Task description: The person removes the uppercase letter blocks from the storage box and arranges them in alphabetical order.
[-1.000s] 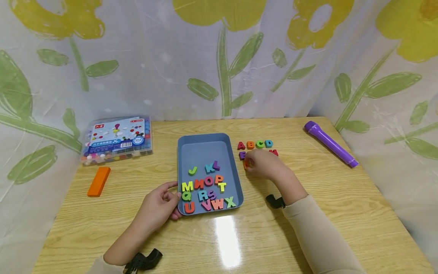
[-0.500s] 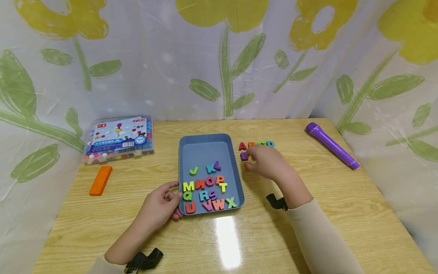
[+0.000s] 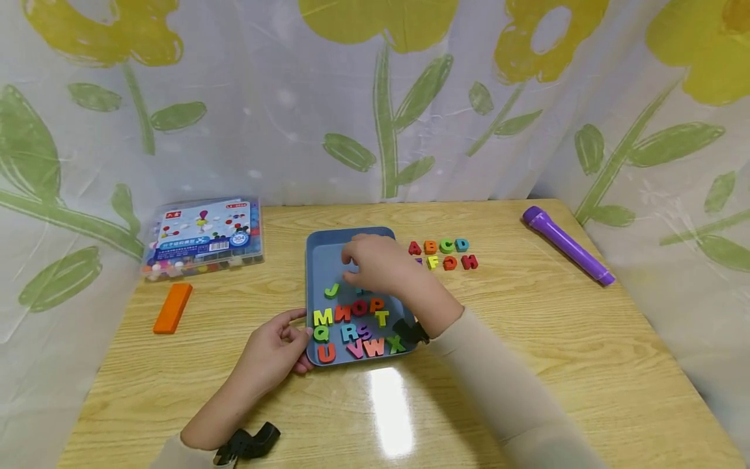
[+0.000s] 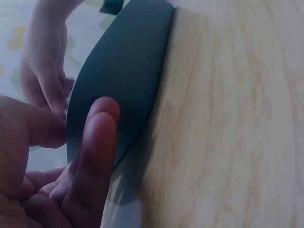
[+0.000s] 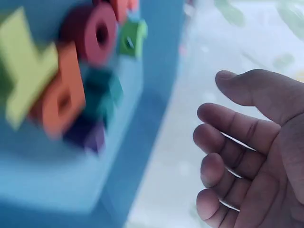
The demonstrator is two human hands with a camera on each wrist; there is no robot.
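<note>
A blue-grey tray (image 3: 351,238) holds several coloured letter blocks, among them a yellow M (image 3: 323,317), a green J (image 3: 331,290) and a red U (image 3: 326,353). My left hand (image 3: 275,348) grips the tray's near left edge; in the left wrist view a finger lies flat on its outer wall and the thumb meets the rim. Over the middle of the tray hovers my right hand (image 3: 377,264), partly hiding the K and L. The right wrist view shows this hand (image 5: 256,156) with loosely bent fingers and nothing between them.
Right of the tray, letters A (image 3: 415,247) to H (image 3: 470,262) lie in two rows, the E partly hidden. Farther right is a purple microphone (image 3: 568,246). At left lie a clear box of coloured parts (image 3: 202,238) and an orange bar (image 3: 172,308).
My right hand has moved left from the letter rows to above the tray, uncovering F, G and H. The left hand has kept its hold on the tray.
</note>
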